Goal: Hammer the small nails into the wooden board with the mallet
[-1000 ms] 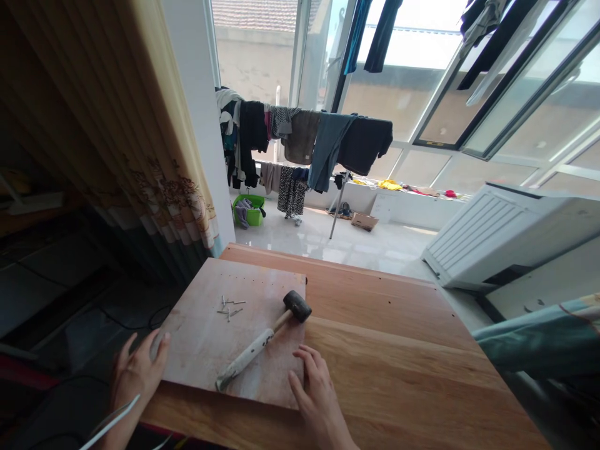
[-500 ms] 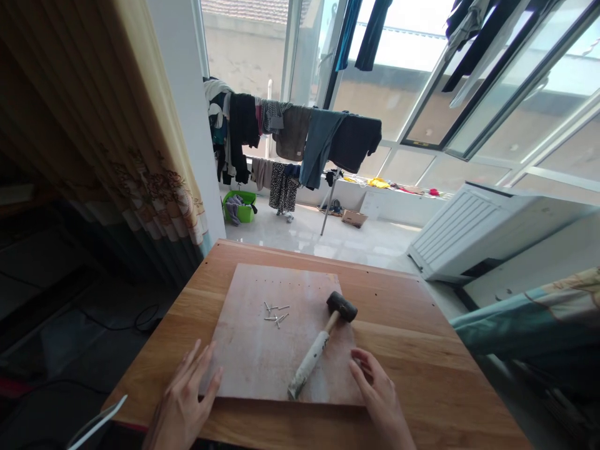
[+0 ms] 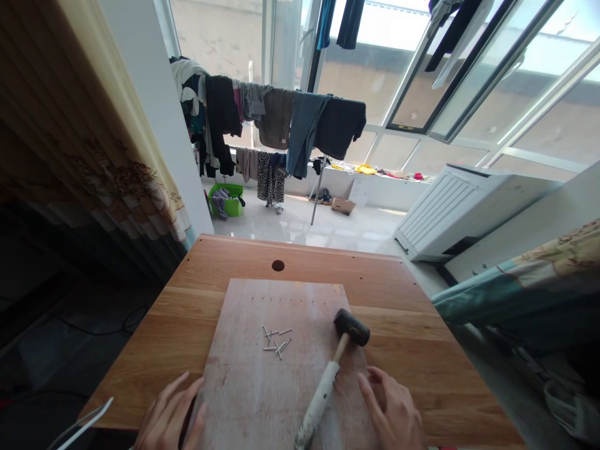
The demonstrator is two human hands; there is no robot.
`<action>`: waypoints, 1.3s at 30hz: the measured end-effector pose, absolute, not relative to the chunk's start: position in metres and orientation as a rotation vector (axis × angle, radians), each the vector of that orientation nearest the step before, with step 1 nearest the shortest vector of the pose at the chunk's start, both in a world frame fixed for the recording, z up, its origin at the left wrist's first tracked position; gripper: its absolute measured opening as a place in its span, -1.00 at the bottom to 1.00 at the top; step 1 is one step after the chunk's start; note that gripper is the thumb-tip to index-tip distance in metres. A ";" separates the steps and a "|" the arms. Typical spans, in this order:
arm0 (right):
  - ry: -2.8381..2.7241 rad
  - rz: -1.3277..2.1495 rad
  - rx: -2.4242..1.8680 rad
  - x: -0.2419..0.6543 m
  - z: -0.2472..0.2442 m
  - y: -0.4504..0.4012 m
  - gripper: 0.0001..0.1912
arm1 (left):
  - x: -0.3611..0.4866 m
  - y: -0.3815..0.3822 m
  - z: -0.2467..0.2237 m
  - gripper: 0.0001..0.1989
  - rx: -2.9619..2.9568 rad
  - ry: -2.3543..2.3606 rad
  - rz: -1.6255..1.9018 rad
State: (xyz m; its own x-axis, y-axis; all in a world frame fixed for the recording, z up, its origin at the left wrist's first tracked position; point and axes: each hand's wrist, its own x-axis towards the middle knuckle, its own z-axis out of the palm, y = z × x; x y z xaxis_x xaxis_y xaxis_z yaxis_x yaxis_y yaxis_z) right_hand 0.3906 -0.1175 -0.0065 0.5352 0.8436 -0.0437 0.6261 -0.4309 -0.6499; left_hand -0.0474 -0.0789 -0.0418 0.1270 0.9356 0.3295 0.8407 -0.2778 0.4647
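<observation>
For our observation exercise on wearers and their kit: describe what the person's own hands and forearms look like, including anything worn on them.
Both hands are bare: the left hand and the right hand wear no gloves, and no rings or watch can be seen. No sleeves reach the visible wrists. The fingers are slim, with short plain nails. A thin pale strap or cable crosses the lower left corner beside the left hand.

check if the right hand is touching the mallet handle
Apart. The head view shows bare board between the right hand and the mallet handle.

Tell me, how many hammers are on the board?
1. The hammer lies on the board, right of the nails, near the right hand.
</observation>
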 end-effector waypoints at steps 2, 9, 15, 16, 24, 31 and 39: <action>-1.197 0.468 -2.218 0.376 0.001 -0.105 -0.34 | -0.036 -0.063 -0.038 -0.55 2.250 1.817 0.856; -1.165 0.749 -2.428 0.337 0.026 -0.063 -0.56 | -0.004 -0.029 -0.038 -0.53 2.069 1.915 0.932; -1.004 0.812 -2.249 0.348 0.020 -0.059 -0.67 | -0.003 -0.037 -0.038 -0.59 2.167 1.876 0.934; -0.946 0.875 -2.171 0.349 0.020 -0.061 -0.66 | -0.002 -0.039 -0.038 -0.59 2.190 1.874 0.929; -0.311 1.232 -1.427 0.360 0.026 -0.066 -0.27 | 0.019 -0.042 -0.033 -0.61 2.354 1.755 0.855; -0.723 0.881 -1.888 0.395 0.026 -0.068 -0.29 | 0.060 -0.010 -0.015 -0.61 2.382 1.736 0.825; -0.910 0.835 -2.217 0.433 0.009 -0.068 -0.46 | 0.072 0.022 -0.005 -0.56 1.975 1.686 0.784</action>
State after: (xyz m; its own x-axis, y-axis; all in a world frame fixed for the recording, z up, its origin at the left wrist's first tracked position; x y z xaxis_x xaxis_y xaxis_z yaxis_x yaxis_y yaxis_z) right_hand 0.4329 -0.0675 0.0094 0.5682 0.7579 -0.3206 0.3842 -0.5888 -0.7111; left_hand 0.0725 0.0215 -0.0046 0.1030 0.9843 0.1434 0.7439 -0.1719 0.6458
